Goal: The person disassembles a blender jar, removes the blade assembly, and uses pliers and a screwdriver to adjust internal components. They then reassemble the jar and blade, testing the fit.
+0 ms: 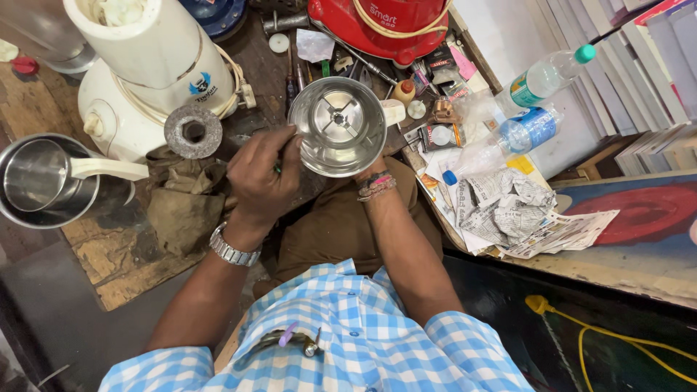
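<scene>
- Jar (338, 125): 1 steel mixer jar, centre, held over the lap, mouth up, blade visible at its bottom; nothing inside it.
- Right hand (374, 174): mostly hidden under the jar; appears to grip it from below, fingers not clearly seen.
- Left hand (260, 178): fingers closed at the jar's left rim, pinching a small green-tipped tool (277, 168), seemingly a screwdriver.
- Progress, judged: jar is off its base and under work at the rim; refitting not yet done.
- Mixer base (145, 80): 1, white, far left.
- Second jar (40, 181): 1, steel, white handle, left.
- Bottles (541, 76): 2 plastic, right.
- Red appliance (385, 25): 1, far.
- Newspaper (508, 210): 1 crumpled heap, right.
</scene>
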### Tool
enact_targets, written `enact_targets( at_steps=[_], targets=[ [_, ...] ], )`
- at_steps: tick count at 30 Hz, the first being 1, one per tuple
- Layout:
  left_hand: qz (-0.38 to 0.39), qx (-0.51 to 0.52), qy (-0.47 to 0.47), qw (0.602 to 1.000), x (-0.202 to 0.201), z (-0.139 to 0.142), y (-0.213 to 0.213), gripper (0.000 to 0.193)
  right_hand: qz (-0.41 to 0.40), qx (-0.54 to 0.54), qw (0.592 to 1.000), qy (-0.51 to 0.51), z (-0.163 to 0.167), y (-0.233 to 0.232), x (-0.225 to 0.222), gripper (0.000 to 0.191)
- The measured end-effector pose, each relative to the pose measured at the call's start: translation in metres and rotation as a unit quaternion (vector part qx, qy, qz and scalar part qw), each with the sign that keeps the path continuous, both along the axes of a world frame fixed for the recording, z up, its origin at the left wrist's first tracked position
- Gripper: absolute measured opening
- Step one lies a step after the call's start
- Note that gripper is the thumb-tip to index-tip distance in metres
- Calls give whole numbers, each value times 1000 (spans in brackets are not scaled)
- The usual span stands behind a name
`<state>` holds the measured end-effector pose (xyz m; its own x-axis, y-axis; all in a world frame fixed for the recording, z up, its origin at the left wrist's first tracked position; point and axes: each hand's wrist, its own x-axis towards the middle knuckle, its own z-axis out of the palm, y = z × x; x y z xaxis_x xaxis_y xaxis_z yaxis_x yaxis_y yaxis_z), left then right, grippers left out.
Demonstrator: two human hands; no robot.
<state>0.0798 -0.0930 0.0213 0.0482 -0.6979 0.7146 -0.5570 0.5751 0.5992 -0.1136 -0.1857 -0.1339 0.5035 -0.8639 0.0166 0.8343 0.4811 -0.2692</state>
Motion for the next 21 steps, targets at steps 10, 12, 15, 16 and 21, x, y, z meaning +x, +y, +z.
enact_targets(
  at_steps=[10,12,15,16,21],
  targets=[
    [-63,223,-215,949,-41,-33,-29,19,-41,24,999,25,14,11,-8,66],
    [-70,356,-255,896,-39,-41,-42,16,-86,40,995,42,29,19,-12,56],
    [-167,77,-75,980,-32,-50,-44,39,-147,-9,962,230,60,33,-35,53],
    [-205,99,-40,973,-30,-50,-44,40,-112,-39,951,285,71,38,-48,55],
    [-397,314,180,844,-17,-45,-40,43,122,-45,900,416,129,42,-100,57]
  ],
)
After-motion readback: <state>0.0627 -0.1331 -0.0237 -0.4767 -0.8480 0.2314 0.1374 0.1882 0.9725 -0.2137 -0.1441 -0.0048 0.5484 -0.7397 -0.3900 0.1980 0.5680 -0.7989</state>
